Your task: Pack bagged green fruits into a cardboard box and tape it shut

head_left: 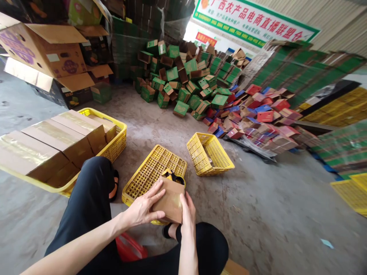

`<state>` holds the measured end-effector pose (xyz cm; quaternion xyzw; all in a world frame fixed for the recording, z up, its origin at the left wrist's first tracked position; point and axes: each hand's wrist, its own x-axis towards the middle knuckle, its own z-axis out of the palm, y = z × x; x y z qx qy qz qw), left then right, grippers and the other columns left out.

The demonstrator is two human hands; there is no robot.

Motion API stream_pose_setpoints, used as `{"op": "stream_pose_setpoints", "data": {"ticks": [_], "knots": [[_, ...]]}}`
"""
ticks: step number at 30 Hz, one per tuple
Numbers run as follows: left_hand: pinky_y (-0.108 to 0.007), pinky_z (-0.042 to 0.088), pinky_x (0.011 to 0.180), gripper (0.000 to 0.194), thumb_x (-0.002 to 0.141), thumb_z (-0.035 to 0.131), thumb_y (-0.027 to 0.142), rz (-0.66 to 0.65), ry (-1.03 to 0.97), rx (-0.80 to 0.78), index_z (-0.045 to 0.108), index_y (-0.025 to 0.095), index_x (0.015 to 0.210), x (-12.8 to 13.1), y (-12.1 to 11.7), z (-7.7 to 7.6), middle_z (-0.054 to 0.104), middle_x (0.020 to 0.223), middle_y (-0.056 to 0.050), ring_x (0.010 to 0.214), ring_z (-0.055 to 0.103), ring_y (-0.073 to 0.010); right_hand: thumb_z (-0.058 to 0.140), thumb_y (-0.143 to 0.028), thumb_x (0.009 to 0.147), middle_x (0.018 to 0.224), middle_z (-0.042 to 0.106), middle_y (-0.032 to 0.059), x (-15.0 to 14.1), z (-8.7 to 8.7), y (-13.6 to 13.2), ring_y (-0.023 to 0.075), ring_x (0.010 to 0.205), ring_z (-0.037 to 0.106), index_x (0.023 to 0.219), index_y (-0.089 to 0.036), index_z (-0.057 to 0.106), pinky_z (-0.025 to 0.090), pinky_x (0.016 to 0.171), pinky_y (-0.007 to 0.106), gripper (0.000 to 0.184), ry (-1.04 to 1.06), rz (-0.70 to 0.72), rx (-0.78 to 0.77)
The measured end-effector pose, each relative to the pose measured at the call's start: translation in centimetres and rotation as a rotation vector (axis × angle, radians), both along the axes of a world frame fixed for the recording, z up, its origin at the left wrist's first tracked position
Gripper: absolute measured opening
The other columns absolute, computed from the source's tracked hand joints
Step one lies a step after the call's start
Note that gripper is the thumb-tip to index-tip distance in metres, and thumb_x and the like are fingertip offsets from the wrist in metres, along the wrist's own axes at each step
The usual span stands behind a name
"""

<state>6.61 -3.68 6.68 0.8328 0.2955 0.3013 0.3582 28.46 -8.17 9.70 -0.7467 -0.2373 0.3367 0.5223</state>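
Note:
A small brown cardboard box (168, 200) is held between my two hands, tilted above an upturned yellow plastic crate (155, 168). My left hand (147, 206) presses against the box's left side and upper face, its fingers stretched across the cardboard. Along the right edge, my right hand (187, 210) grips the box with its thumb on the near face. Just behind the box, a yellow and black tape dispenser (173, 176) rests on the crate, partly hidden. Shiny clear tape shows on the box's face.
To the left, a large yellow crate (122, 135) holds several taped cardboard boxes (43, 137). Another yellow basket (212, 156) stands ahead on the concrete floor. Behind lie heaps of green boxes (182, 109) and red-blue boxes (263, 116). A red bag (130, 248) lies between my legs.

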Motion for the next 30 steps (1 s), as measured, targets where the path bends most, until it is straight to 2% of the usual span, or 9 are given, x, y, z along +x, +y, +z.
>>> {"op": "stream_pose_setpoints", "data": {"ticks": [3, 5, 10, 13, 16, 20, 22, 26, 30], "knots": [[-0.052, 0.037, 0.125, 0.085, 0.096, 0.060, 0.066, -0.003, 0.007, -0.016, 0.026, 0.034, 0.167, 0.0, 0.2, 0.1, 0.013, 0.175, -0.003, 0.157, 0.028, -0.0374, 0.083, -0.066, 0.065, 0.115, 0.080, 0.0140, 0.8, 0.5, 1.1, 0.0338, 0.110, 0.074, 0.146, -0.011, 0.059, 0.060, 0.088, 0.036, 0.101, 0.132, 0.000, -0.031], [-0.051, 0.037, 0.125, 0.084, 0.096, 0.060, 0.066, -0.003, 0.006, -0.011, 0.027, 0.034, 0.167, 0.0, 0.2, 0.1, 0.012, 0.175, -0.003, 0.156, 0.030, -0.0372, 0.081, -0.070, 0.066, 0.115, 0.079, 0.0163, 0.9, 0.6, 1.4, 0.0339, 0.110, 0.074, 0.149, -0.008, 0.055, 0.059, 0.090, 0.038, 0.106, 0.083, -0.005, -0.037], [-0.051, 0.038, 0.123, 0.084, 0.099, 0.058, 0.063, 0.048, -0.002, 0.063, 0.022, 0.032, 0.168, 0.4, -0.5, 0.0, 0.010, 0.175, -0.006, 0.156, 0.026, -0.0373, 0.053, -0.078, 0.088, 0.151, 0.060, 0.0181, -0.3, -1.0, -1.2, 0.0363, 0.138, 0.057, 0.150, -0.015, 0.057, 0.043, 0.117, 0.047, 0.088, -0.439, 0.055, 0.049], [-0.049, 0.040, 0.122, 0.078, 0.103, 0.052, 0.058, 0.076, 0.008, 0.092, 0.020, 0.031, 0.169, 0.5, -0.9, 0.3, 0.011, 0.175, -0.008, 0.156, 0.028, -0.0350, 0.037, -0.072, 0.100, 0.164, 0.044, 0.0164, -1.3, -2.2, -4.0, 0.0359, 0.148, 0.047, 0.151, -0.014, 0.057, 0.038, 0.121, 0.050, 0.079, -0.695, 0.153, 0.097], [-0.045, 0.040, 0.123, 0.072, 0.106, 0.047, 0.055, 0.067, 0.032, 0.081, 0.022, 0.029, 0.168, 0.4, -0.9, 0.8, 0.011, 0.175, -0.008, 0.156, 0.031, -0.0323, 0.030, -0.062, 0.107, 0.165, 0.042, 0.0177, -2.4, -2.5, -5.8, 0.0375, 0.153, 0.038, 0.154, -0.011, 0.053, 0.038, 0.121, 0.058, 0.073, -0.962, 0.231, 0.073], [-0.043, 0.038, 0.124, 0.068, 0.107, 0.042, 0.056, 0.049, 0.037, 0.060, 0.024, 0.031, 0.168, 0.3, -0.6, 0.9, 0.013, 0.175, -0.006, 0.155, 0.032, -0.0307, 0.029, -0.054, 0.109, 0.163, 0.045, 0.0151, -4.7, -1.7, -5.3, 0.0420, 0.158, 0.024, 0.159, -0.016, 0.046, 0.027, 0.120, 0.072, 0.065, -1.228, 0.316, -0.067], [-0.043, 0.038, 0.124, 0.068, 0.107, 0.041, 0.058, 0.043, 0.030, 0.034, 0.025, 0.032, 0.168, 0.2, -0.5, 0.9, 0.012, 0.175, -0.005, 0.155, 0.033, -0.0308, 0.028, -0.049, 0.110, 0.163, 0.046, 0.0142, -6.3, -1.4, -4.3, 0.0430, 0.157, 0.028, 0.160, -0.019, 0.045, 0.021, 0.120, 0.077, 0.061, -1.270, 0.386, -0.122], [-0.037, 0.041, 0.122, 0.072, 0.106, 0.038, 0.064, 0.024, 0.016, -0.039, 0.024, 0.032, 0.168, -0.2, -0.5, 0.8, 0.008, 0.176, -0.003, 0.154, 0.035, -0.0305, 0.028, -0.041, 0.111, 0.162, 0.046, 0.0122, -8.8, -0.9, -3.0, 0.0367, 0.154, 0.037, 0.161, -0.022, 0.043, 0.014, 0.125, 0.071, 0.055, -1.235, 0.471, -0.119], [-0.037, 0.042, 0.120, 0.070, 0.106, 0.034, 0.065, 0.021, 0.042, -0.046, 0.026, 0.034, 0.167, -0.4, -0.5, 0.8, 0.010, 0.176, -0.002, 0.153, 0.038, -0.0293, 0.029, -0.043, 0.111, 0.162, 0.047, 0.0110, -7.3, -0.6, -3.7, 0.0338, 0.154, 0.038, 0.162, -0.025, 0.040, 0.016, 0.126, 0.069, 0.055, -1.145, 0.501, -0.085]]}}
